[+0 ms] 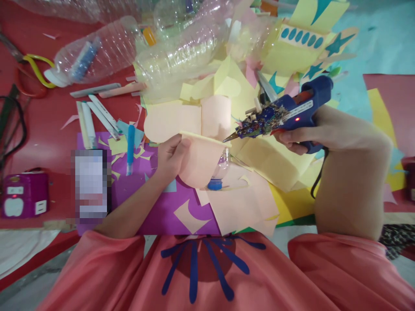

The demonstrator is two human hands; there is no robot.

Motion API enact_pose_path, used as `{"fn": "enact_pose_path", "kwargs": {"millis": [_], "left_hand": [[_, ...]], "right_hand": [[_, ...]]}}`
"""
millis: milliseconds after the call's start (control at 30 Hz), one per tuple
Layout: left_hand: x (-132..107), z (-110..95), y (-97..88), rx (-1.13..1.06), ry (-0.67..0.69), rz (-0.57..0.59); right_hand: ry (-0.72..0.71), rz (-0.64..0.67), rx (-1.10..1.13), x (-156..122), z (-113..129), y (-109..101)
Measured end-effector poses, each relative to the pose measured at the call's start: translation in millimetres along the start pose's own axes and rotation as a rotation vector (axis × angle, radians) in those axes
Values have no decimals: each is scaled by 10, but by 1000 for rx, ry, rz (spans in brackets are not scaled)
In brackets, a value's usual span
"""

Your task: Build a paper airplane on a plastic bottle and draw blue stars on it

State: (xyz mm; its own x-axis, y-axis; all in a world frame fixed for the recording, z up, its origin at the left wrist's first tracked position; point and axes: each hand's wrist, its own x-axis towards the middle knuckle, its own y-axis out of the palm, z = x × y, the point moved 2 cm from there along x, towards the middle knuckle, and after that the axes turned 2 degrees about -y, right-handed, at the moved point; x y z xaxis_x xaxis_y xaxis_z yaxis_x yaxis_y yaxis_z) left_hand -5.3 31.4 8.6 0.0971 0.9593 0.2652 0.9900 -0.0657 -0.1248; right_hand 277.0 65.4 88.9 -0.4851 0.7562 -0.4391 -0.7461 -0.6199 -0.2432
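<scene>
My left hand point(173, 157) pinches the left edge of a pale peach paper piece point(201, 162) with a straight yellowish top edge and a rounded lower side. In my right hand point(298, 140) is a blue hot glue gun point(288, 114), its red light lit and its front crusted with residue. The gun's metal nozzle points left and sits at the paper's upper right corner; whether it touches cannot be made out. Partly behind the paper, a clear plastic bottle point(223, 162) shows its neck and blue cap point(214, 184), cap toward me.
Large clear bottles point(97, 52) lie across the back. Scissors point(39, 71) and white markers point(100, 114) are at left, near a blurred-out phone point(91, 183) and a purple box point(26, 194). Paper scraps point(246, 198) cover the middle. The gun's black cord point(319, 172) hangs by my right forearm.
</scene>
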Motion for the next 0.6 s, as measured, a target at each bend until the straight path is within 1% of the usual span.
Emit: {"fn": "enact_pose_path", "kwargs": {"millis": [133, 267, 467, 600], "left_hand": [[8, -24, -1, 1, 18, 3], [15, -33, -1, -12, 19, 3], [16, -30, 0, -22, -21, -6], [12, -32, -1, 6, -48, -7]], "right_hand": [[94, -43, -60, -6, 5, -15], [195, -87, -141, -11, 63, 15], [261, -107, -195, -14, 160, 52], [251, -89, -199, -33, 134, 31]]}}
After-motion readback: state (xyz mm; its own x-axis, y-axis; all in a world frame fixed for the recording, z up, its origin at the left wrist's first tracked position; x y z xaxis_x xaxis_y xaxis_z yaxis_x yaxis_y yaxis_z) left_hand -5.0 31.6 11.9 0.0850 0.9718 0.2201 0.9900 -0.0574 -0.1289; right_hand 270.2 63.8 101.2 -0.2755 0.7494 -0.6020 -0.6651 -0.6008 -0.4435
